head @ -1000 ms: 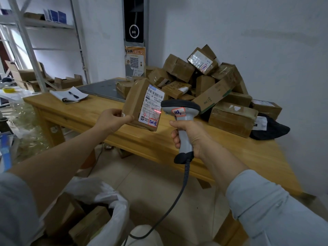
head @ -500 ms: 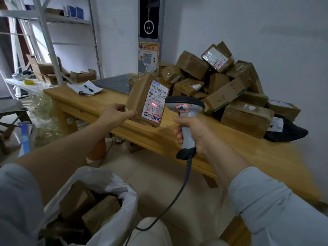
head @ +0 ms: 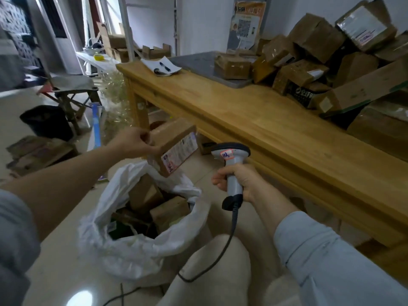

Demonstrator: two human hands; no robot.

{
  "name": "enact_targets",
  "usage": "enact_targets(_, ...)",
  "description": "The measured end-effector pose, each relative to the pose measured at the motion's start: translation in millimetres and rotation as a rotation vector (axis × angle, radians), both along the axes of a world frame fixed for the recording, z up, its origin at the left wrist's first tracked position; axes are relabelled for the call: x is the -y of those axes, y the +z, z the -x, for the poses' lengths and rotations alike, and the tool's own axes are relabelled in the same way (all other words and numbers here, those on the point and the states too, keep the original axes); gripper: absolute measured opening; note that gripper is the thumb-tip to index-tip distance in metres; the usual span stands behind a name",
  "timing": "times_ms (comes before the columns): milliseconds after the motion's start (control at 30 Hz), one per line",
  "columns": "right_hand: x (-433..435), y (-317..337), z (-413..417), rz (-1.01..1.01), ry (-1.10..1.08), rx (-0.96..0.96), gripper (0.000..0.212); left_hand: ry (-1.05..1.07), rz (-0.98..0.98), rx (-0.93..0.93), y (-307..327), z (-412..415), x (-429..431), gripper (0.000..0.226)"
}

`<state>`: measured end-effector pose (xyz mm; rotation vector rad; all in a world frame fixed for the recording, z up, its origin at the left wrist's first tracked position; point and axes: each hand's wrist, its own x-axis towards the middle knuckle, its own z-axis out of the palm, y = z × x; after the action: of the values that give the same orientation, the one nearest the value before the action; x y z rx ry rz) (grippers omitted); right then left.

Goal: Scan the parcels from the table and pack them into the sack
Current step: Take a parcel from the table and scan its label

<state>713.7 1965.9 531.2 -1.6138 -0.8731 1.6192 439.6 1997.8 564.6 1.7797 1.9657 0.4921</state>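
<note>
Left hand (head: 134, 142) with fingers curled, pinching the upper end of the parcel (head: 174, 146), hung tilted just above the sack (head: 123, 250) mouth. Best lowered corner-first into the gap beside the boxes (head: 167, 210) already inside, then released low rather than dropped. Watch the floppy rim, likely to fold inward. Right hand (head: 238, 180) wrapped firmly round the scanner (head: 229, 155) grip, cable (head: 229, 244) trailing past the sack. Open floor (head: 198, 171) between sack and table (head: 265, 120); table edge near the right knuckles; pile (head: 331, 51) well apart, far right.
</note>
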Motion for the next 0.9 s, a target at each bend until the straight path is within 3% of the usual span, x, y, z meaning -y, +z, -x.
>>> enact_targets(133, -21.4, -36.8, 16.4, 0.171, 0.032, 0.022, 0.039, -0.049, 0.137, -0.241, -39.6, 15.8, -4.5, 0.045)
enact_targets(233, -44.6, -67.3, 22.9, 0.230, 0.015, 0.157, 0.023, -0.089, 0.156, -0.321, -64.5, 20.5, -18.9, 0.063)
enact_targets(300, -65.6, -99.9, 17.6, 0.225, 0.042, 0.249, 0.064, -0.112, 0.154, -0.318, -78.5, 21.1, -32.5, 0.069)
enact_targets(600, -124.1, -163.3, 25.3, 0.355, 0.109, 0.253, 0.055, 0.144, 0.298, -0.093, -119.2, 15.4, -91.3, 0.049)
enact_targets(733, -146.2, -189.9, 27.0, 0.435, 0.248, 0.264, 0.079, 0.230, 0.342, -0.061, -134.3, 15.6, -113.7, 0.050)
enact_targets(900, -149.8, -184.4, 32.7, 0.443, 0.308, 0.261, 0.030, 0.274, 0.393, -0.045, -143.7, 15.2, -130.5, 0.058)
